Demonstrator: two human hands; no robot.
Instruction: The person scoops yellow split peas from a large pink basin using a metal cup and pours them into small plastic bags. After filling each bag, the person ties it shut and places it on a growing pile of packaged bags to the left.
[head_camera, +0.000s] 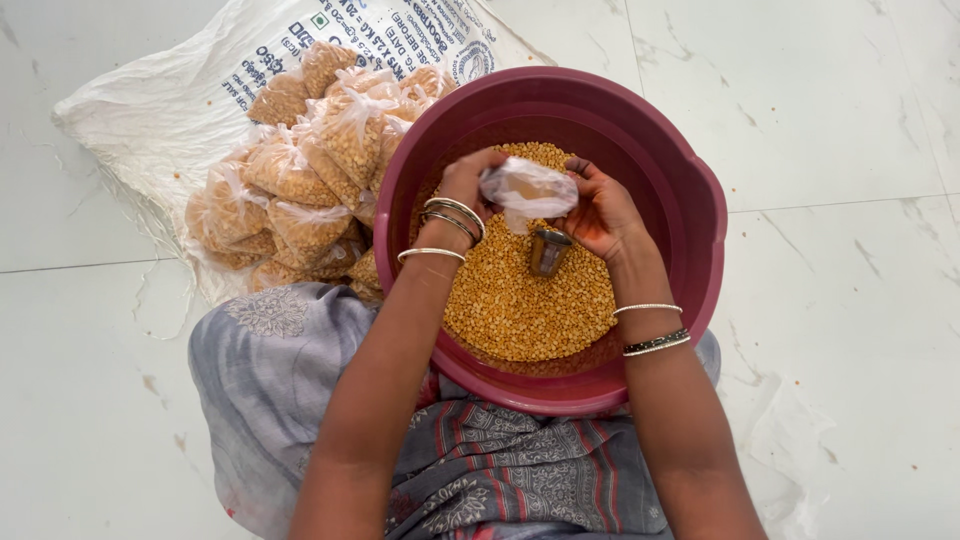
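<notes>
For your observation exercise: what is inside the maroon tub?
The maroon tub holds yellow split lentils with a small metal cup standing in them. Both hands and a clear bag cover the lentils beneath; the tub's floor is hidden.

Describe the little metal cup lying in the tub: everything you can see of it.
The metal cup is small, cylindrical and shiny, steel by its look, with a darker inside. It lies tilted on the yellow split lentils near the middle of the maroon plastic tub, its base partly sunk in the grain. Neither hand grips it; the right hand hovers just above, and the clear plastic bag held by both hands hangs over it.
</notes>
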